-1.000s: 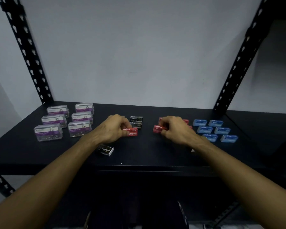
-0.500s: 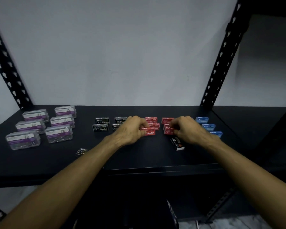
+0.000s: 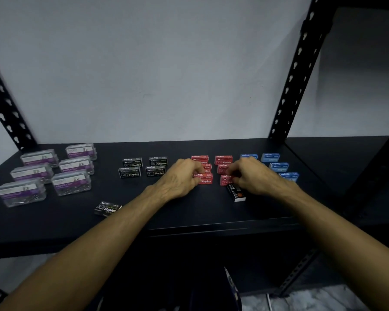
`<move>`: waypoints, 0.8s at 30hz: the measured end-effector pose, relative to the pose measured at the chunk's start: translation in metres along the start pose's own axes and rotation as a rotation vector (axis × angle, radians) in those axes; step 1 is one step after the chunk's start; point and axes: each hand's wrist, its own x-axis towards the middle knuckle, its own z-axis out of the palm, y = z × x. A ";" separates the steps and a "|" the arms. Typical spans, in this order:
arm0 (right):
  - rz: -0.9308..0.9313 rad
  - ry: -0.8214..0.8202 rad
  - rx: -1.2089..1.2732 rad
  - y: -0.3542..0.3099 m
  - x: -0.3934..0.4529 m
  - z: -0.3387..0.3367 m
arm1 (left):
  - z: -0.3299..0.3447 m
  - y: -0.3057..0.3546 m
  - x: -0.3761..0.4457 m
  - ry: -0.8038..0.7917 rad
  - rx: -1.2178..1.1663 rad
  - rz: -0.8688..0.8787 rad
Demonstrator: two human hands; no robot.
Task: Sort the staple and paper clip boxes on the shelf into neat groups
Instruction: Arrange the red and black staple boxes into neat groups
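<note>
On the black shelf (image 3: 54,221) red staple boxes stand in two columns at the middle. My left hand (image 3: 180,178) pinches the front-left red staple box (image 3: 204,178). My right hand (image 3: 252,173) grips the front-right red staple box (image 3: 225,180). Black staple boxes (image 3: 144,167) form a small block left of the red ones. Blue staple boxes (image 3: 279,167) sit at the right, partly hidden by my right hand. Clear paper clip boxes with purple labels (image 3: 52,171) are grouped at the far left.
A loose black staple box (image 3: 108,208) lies near the front edge beside my left forearm. Another black box (image 3: 236,193) lies turned under my right hand. Black perforated uprights (image 3: 294,70) frame the shelf against a white wall.
The view has shifted right and closer. Both hands carried their red boxes to the red group and now hold them at the front of its two columns.
</note>
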 end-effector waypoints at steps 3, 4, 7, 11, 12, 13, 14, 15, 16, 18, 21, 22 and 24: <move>0.003 -0.003 -0.001 0.000 0.000 0.000 | -0.001 0.001 -0.001 -0.002 -0.001 0.008; 0.005 0.002 0.001 0.000 0.000 0.000 | -0.001 0.001 -0.001 -0.001 0.002 0.012; 0.011 0.020 -0.004 -0.001 0.001 0.002 | -0.001 0.001 -0.001 0.008 0.008 0.020; 0.015 0.021 -0.007 -0.003 0.002 0.004 | 0.000 0.000 -0.001 0.014 0.008 0.021; 0.018 0.019 -0.004 -0.003 0.002 0.004 | 0.000 -0.001 0.000 0.014 0.008 0.023; 0.021 0.020 -0.001 -0.003 0.002 0.003 | 0.000 -0.002 -0.001 0.014 0.008 0.025; 0.023 0.021 -0.001 -0.003 0.001 0.003 | 0.000 -0.002 -0.001 0.012 0.008 0.026; 0.022 0.024 -0.004 -0.003 0.001 0.004 | 0.000 -0.002 0.000 0.012 0.008 0.025; 0.021 0.028 -0.009 -0.004 0.001 0.004 | 0.000 -0.003 0.000 0.013 0.006 0.024; 0.016 0.044 -0.018 -0.004 0.000 0.004 | 0.000 -0.003 0.000 0.018 0.004 0.022; 0.012 0.079 -0.040 -0.005 -0.003 0.003 | -0.004 -0.003 -0.003 0.019 0.001 0.026; 0.009 0.103 -0.051 -0.006 -0.005 0.003 | -0.005 -0.004 -0.005 0.022 0.002 0.030; 0.005 0.165 -0.071 -0.007 -0.008 0.004 | -0.010 -0.006 -0.010 0.031 0.002 0.036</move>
